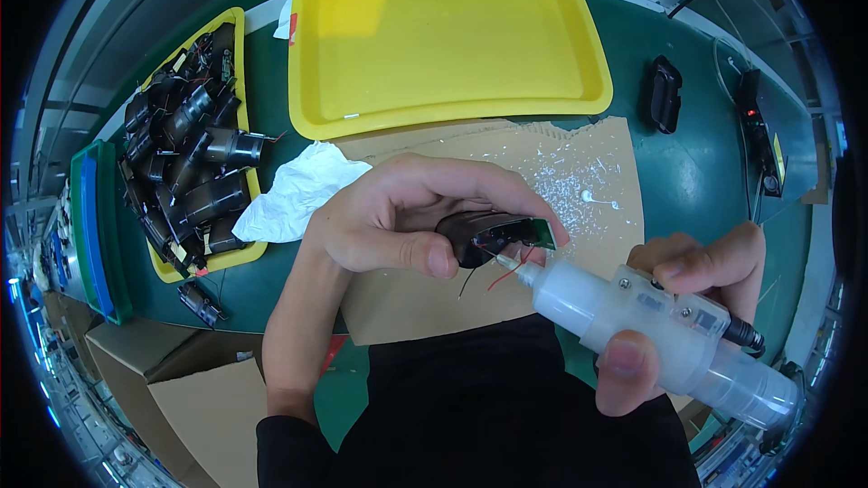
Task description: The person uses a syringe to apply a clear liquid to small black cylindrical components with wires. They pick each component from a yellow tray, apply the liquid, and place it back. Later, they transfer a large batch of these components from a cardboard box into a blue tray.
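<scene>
While the left hand [375, 212] pinches a black housing [463, 237] between thumb and curled fingers above the cardboard sheet [398, 312] in the head view, the right hand [710, 269] wraps around a white dispenser [624, 307] at the sheet's right side; its nozzle [517, 269] points into the housing's open side, though whether they touch I cannot tell; a red wire [503, 280] hangs from the housing; white flecks [574, 185] dot the sheet; beyond its far edge lies a yellow tray [452, 45]; crumpled white tissue [303, 188] lies at its left edge, and farther left dark cylindrical parts [212, 199] fill another tray [242, 113].
</scene>
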